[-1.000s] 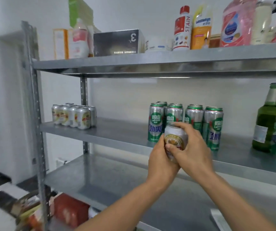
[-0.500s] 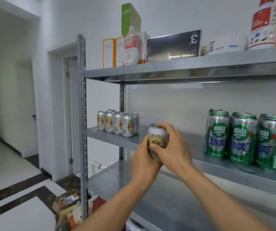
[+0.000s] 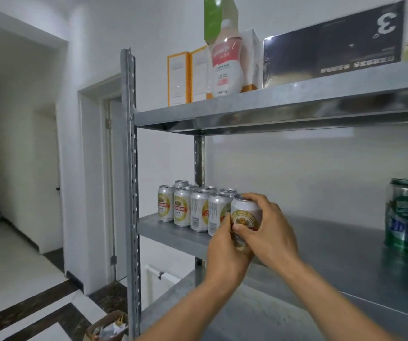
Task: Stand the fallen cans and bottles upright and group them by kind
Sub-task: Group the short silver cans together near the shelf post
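Silver can (image 3: 245, 217) upright, both hands gripping

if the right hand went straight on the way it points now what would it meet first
Probably the white cans: the right hand points left, carrying the held can, and the nearest one stands right beside it. Depth is unclear.

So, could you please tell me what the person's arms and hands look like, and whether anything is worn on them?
The left arm and right arm are bare to the frame's edge, no sleeve showing. The left hand and right hand are ungloved; no ring, watch or bracelet is visible on the fingers or wrists.
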